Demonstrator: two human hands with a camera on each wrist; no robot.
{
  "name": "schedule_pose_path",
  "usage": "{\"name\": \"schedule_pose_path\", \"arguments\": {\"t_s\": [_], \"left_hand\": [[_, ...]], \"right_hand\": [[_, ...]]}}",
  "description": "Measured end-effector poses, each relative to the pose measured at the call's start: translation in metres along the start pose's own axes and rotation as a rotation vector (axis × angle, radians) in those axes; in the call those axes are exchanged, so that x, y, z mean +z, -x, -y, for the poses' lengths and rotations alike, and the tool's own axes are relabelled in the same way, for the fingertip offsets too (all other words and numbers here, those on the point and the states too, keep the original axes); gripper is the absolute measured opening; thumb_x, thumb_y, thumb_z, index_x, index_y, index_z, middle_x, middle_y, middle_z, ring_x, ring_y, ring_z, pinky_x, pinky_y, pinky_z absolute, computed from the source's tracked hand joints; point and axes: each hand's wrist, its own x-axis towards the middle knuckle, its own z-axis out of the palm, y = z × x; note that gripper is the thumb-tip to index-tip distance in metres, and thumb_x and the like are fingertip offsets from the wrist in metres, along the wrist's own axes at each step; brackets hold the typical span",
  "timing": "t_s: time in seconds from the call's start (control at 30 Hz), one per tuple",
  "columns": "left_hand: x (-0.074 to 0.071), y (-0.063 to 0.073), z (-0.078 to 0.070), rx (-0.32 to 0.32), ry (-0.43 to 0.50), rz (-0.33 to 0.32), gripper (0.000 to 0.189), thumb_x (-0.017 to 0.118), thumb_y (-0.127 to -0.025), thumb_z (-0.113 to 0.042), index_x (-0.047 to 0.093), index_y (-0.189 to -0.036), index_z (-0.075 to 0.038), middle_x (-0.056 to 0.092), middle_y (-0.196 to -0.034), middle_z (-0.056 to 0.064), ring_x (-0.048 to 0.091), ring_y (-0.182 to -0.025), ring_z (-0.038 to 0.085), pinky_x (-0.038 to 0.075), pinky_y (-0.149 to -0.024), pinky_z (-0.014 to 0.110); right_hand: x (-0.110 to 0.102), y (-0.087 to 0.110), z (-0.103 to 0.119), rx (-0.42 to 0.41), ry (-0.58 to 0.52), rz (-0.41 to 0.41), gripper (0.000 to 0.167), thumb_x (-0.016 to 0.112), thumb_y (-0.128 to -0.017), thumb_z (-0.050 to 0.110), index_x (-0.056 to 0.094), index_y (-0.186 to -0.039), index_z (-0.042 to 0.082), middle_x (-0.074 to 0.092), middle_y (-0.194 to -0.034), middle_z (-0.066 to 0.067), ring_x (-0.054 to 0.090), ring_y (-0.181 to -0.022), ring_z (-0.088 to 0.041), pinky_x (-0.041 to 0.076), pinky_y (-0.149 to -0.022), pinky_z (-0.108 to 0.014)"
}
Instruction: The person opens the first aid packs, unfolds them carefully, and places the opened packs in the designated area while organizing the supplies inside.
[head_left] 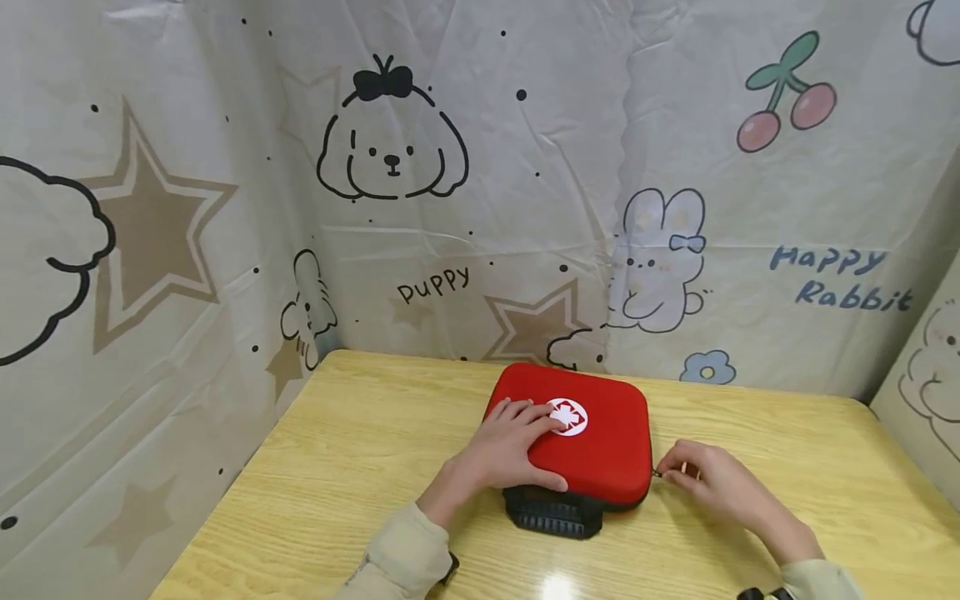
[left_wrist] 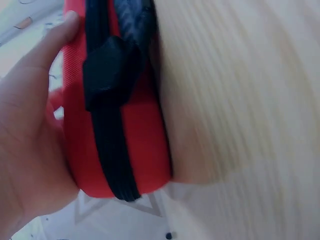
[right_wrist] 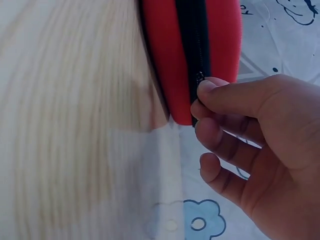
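Plainly, the red case (head_left: 607, 462) lies flat on the wooden table (head_left: 322, 467), toward the far edge, its white emblem (head_left: 573, 417) upward and its black handle (head_left: 558, 518) turned to the person, which leaves the right side free to reach. The left hand (head_left: 508, 450) rests on the lid with fingers spread and thumb near the front edge, apparently to keep the case from sliding. The right hand (head_left: 705, 477), well apart from it, pinches the small zipper pull (right_wrist: 200, 77) between thumb and forefinger, presumably because so slight a tab allows only a fingertip hold; the other fingers curl loosely beneath. Behind the table hangs a printed cloth (head_left: 540, 217) with a puppy, stars and a rabbit.
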Motion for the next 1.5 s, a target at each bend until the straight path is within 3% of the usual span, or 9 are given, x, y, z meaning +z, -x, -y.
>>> {"name": "schedule_pose_path", "arguments": {"t_s": [0.17,0.5,0.67,0.9,1.03,1.5], "left_hand": [[-0.002,0.003,-0.004,-0.004,-0.012,0.016,0.078,0.065,-0.080,-0.068,0.045,-0.147,-0.034,0.035,-0.159,-0.005,0.028,-0.147,0.024,0.016,-0.123,0.049],[-0.022,0.018,0.017,-0.011,0.093,0.075,0.062,0.075,-0.082,-0.051,0.056,-0.138,-0.031,0.039,-0.157,-0.004,0.030,-0.146,0.022,0.031,-0.118,0.043],[-0.026,0.020,0.018,-0.011,0.069,0.089,0.061,0.076,-0.081,-0.049,0.058,-0.137,-0.030,0.041,-0.155,-0.005,0.033,-0.144,0.021,0.035,-0.115,0.045],[-0.022,0.018,0.015,-0.029,-0.008,0.031,0.061,0.075,-0.079,-0.055,0.061,-0.134,-0.034,0.047,-0.151,-0.007,0.039,-0.139,0.018,0.040,-0.108,0.046],[-0.021,0.016,0.014,-0.048,-0.002,-0.008,0.060,0.077,-0.076,-0.057,0.064,-0.131,-0.037,0.049,-0.147,-0.007,0.042,-0.136,0.015,0.040,-0.105,0.047],[-0.016,0.017,0.008,-0.107,-0.036,-0.060,0.066,0.076,-0.072,-0.064,0.061,-0.130,-0.036,0.051,-0.140,-0.006,0.046,-0.129,0.018,0.038,-0.102,0.048]], "right_hand": [[-0.001,0.000,-0.002,0.062,-0.023,0.005,0.016,0.072,-0.086,0.002,0.071,-0.089,0.018,0.063,-0.081,0.013,0.048,-0.067,0.007,0.044,-0.059,-0.020],[0.002,0.003,-0.007,0.180,-0.015,-0.035,0.015,0.073,-0.086,0.004,0.072,-0.089,0.019,0.065,-0.082,0.012,0.048,-0.065,0.005,0.045,-0.060,-0.020],[0.006,0.003,-0.009,0.121,-0.039,-0.048,0.018,0.073,-0.085,0.002,0.072,-0.089,0.019,0.065,-0.083,0.012,0.047,-0.065,0.005,0.044,-0.059,-0.020],[0.003,0.007,-0.009,0.040,-0.069,-0.037,0.018,0.073,-0.085,0.002,0.071,-0.091,0.018,0.064,-0.082,0.011,0.047,-0.067,0.006,0.042,-0.058,-0.019],[-0.001,0.008,-0.009,0.005,-0.113,0.008,0.014,0.072,-0.087,0.004,0.072,-0.091,0.018,0.066,-0.081,0.007,0.048,-0.067,0.006,0.042,-0.057,-0.019],[-0.008,0.007,-0.009,0.016,-0.272,0.204,0.007,0.068,-0.093,0.010,0.071,-0.093,0.017,0.070,-0.086,0.003,0.055,-0.072,0.003,0.047,-0.061,-0.020]]}}
